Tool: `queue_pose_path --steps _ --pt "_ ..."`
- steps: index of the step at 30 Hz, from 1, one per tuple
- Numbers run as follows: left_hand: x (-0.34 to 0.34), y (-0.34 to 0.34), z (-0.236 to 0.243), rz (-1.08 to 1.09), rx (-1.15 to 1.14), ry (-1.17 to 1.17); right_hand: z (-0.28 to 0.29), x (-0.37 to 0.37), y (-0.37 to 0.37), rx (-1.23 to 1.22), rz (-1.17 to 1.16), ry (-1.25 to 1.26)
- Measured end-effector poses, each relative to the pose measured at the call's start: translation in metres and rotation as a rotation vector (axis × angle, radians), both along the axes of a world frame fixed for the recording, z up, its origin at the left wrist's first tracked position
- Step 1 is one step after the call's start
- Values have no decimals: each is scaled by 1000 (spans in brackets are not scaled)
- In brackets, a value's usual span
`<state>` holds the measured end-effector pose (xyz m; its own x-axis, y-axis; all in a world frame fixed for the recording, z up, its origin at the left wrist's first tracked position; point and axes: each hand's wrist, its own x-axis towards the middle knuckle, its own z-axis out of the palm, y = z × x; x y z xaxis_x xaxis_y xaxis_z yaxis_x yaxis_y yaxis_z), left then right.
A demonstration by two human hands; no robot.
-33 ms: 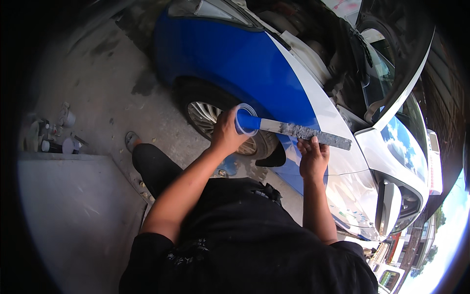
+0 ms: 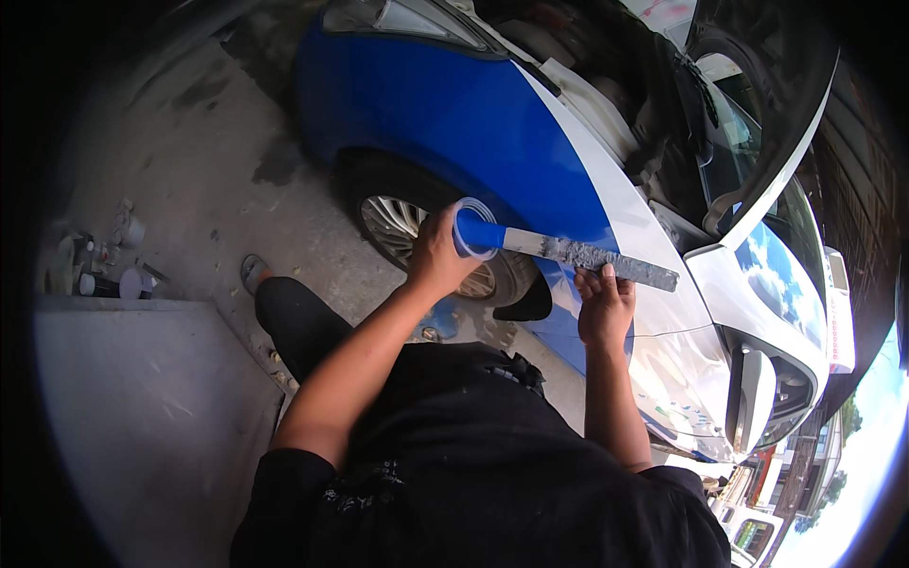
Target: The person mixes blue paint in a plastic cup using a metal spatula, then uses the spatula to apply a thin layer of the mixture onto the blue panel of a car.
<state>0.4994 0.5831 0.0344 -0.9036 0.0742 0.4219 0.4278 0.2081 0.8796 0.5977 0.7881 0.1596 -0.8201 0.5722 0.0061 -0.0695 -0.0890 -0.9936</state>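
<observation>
My left hand (image 2: 437, 257) is wrapped round a clear plastic cup (image 2: 475, 208) tilted toward me. A long flat stirring stick (image 2: 587, 255) is pinched between the fingers of my right hand (image 2: 606, 308). Rough grey, dried-looking crust covers much of the stick. Its left end is coated in bright blue paint (image 2: 486, 235) and lies at the cup's mouth. How much paint the cup holds cannot be made out. Both hands are in front of a car's blue fender (image 2: 454, 114), above its front wheel (image 2: 390, 216).
The car's white door area (image 2: 663, 364) and side mirror (image 2: 753, 402) stand at the right. Its raised hood (image 2: 805, 142) is at the upper right. A grey metal surface (image 2: 151, 379) fills the lower left, with small containers (image 2: 131, 282) beyond its edge. Concrete floor (image 2: 199, 170) spreads across the left.
</observation>
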Motion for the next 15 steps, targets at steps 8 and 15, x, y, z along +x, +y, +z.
queue_pose_path --steps 8,15 --pt "-5 13 -6 7 10 -65 -19 17 7 -157 -57 -5" --pt "-9 17 -10 -1 19 -101 -30 13 2 -249 -122 19"
